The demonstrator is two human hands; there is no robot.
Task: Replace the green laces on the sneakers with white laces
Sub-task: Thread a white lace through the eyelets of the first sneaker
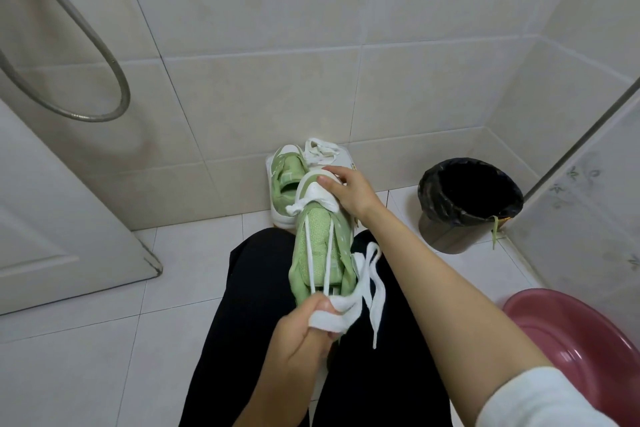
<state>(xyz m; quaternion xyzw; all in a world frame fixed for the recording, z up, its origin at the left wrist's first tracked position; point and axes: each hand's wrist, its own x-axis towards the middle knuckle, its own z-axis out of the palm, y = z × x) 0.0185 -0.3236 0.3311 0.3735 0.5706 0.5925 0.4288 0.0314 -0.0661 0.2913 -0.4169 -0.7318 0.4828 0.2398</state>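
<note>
left hand [297,334] clenched on white lace [372,288] ends | right hand [350,191] gripping sneaker [317,246] toe | second sneaker [285,177] just left of right hand

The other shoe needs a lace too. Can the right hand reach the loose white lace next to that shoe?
Probably yes. The right hand holds the far end of the near sneaker, close to the spare white lace, with nothing between them. It would have to let go first.
</note>
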